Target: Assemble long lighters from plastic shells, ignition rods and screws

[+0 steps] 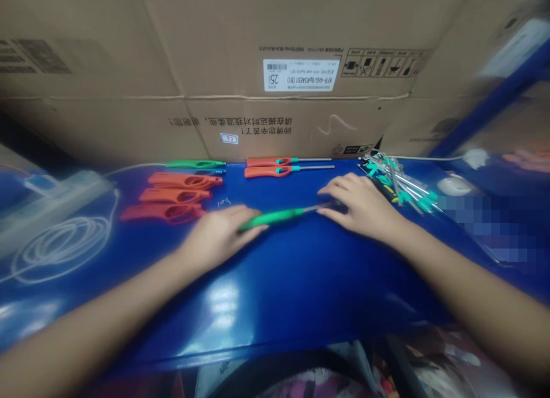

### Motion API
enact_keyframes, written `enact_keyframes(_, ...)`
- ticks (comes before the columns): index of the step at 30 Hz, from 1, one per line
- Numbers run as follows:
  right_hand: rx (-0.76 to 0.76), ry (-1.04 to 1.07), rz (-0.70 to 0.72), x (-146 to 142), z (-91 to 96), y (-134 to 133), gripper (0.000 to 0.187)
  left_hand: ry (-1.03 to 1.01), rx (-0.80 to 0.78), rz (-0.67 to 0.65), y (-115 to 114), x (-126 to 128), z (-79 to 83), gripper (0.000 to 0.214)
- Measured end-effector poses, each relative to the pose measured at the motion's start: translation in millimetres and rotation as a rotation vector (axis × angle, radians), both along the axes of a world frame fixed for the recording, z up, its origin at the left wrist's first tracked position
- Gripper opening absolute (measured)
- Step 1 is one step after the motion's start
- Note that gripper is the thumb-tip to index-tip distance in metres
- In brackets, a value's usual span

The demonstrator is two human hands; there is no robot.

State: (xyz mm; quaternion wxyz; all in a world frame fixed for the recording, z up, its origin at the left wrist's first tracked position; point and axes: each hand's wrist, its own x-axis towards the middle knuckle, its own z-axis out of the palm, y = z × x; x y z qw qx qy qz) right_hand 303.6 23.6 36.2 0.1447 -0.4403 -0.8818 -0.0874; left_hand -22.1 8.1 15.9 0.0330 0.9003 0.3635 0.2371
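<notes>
Blue worktop (301, 295) before you. Your left hand (219, 235): fingers clamped on green tool (279, 216), over worktop. Your right hand (358, 206): at tool's far end; whether fingers pinch it, cannot tell. Long axis sideways, shaft (313, 208) running right from left fingers.

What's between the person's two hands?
In the head view, a green handle gripped by the left hand, and its thin metal rod pointing toward the right hand.

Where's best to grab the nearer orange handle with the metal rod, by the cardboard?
Probably the broad left end of the nearer orange handle, from above and the near side: its metal rod is thin and points right, and a matching handle lies just behind.
</notes>
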Motion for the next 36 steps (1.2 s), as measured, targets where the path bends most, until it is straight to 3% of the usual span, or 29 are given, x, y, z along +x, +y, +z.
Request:
enact_keyframes(4, 0.013, 0.018, -0.060, 18.5, 0.5, 13.4, 0.035, -0.018, 0.018, 0.054, 5.1, -6.3, 4.0, 0.031)
enact_keyframes(9, -0.005, 0.013, -0.056, 20.3, -0.4, 16.6, 0.017, -0.031, 0.014, 0.064, 5.1, -8.4, 7.7, 0.033)
enact_keyframes(19, -0.079, 0.081, 0.082, 23.7, -0.1, 20.3, 0.010, 0.004, 0.004, 0.066, 6.2, -10.6, 5.3, 0.034)
enact_keyframes(36, -0.031, 0.136, 0.337, -18.1, 2.9, -16.2, 0.015, -0.043, -0.080, -0.079, -12.8, 8.5, -1.3, 0.028)
